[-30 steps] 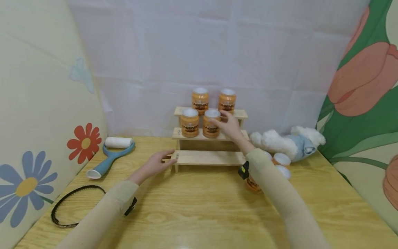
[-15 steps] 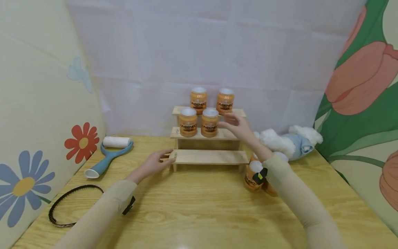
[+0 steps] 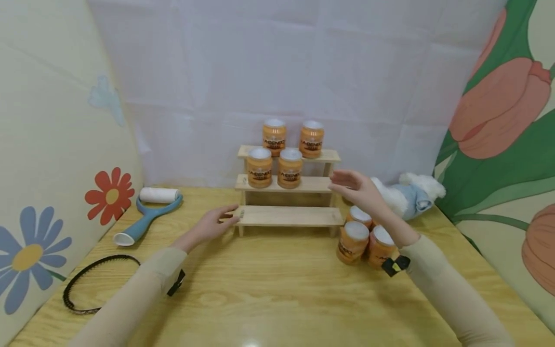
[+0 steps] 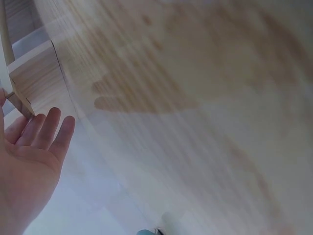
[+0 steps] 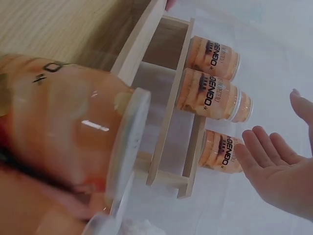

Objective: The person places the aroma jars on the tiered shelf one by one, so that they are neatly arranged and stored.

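We list one table (image 3: 269, 301), its near edge cut off. Toward its far edge: three-tier stand (image 3: 318, 183). Far right corner: plush toy (image 3: 417, 197), partly hidden. Right hand (image 3: 360, 192): loosely spread, holding nothing, beyond the stand's right edge. Left hand (image 3: 211, 224): fingers extended at the lowest shelf (image 3: 288, 216)'s left edge. Jars (image 3: 259, 168): four on the upper two tiers; three by the stand's near right corner, another perhaps hidden behind.

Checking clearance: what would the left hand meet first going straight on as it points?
Most likely the left end of the lowest wooden step; the left hand points at it. Depth is unclear; they may be touching.
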`<state>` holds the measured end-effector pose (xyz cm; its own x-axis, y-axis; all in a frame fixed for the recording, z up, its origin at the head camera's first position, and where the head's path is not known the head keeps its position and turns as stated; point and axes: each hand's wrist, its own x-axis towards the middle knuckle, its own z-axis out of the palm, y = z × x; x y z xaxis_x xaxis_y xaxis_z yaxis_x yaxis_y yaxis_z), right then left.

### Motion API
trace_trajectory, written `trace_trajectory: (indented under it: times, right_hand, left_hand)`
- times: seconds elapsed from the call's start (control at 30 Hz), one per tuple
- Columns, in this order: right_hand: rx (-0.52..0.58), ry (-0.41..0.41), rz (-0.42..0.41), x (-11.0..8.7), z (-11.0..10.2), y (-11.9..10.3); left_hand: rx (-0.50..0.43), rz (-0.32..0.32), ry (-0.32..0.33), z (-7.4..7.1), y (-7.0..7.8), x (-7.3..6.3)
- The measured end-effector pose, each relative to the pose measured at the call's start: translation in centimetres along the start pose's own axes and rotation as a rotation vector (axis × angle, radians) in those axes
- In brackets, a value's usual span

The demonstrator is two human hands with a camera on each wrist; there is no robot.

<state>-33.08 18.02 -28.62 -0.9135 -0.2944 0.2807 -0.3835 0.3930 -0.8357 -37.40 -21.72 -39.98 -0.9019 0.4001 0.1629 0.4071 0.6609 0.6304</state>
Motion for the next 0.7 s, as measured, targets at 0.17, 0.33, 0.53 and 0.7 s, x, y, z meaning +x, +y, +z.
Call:
trace_trajectory:
  times: [0.17,0.33,0.53,0.7]
  right_hand:
    - [-0.024,-0.010,0.008,-1.6,-0.8,0.5]
    - [-0.046,-0.014,0.032,-3.1,-1.6,1.2]
    - [-0.085,-0.013,0.055,-4.6,-2.3,2.1]
    - [-0.112,-0.019,0.065,-6.0,-3.0,2.7]
  left_hand:
    - [0.007,0.016,-0.009,-0.1,0.0,0.1]
    - [0.005,0.022,-0.015,-0.1,0.0,0.0]
    - [0.002,0.019,-0.016,0.0,-0.1,0.0]
    - [0.004,0.019,-0.014,0.0,-0.2,0.1]
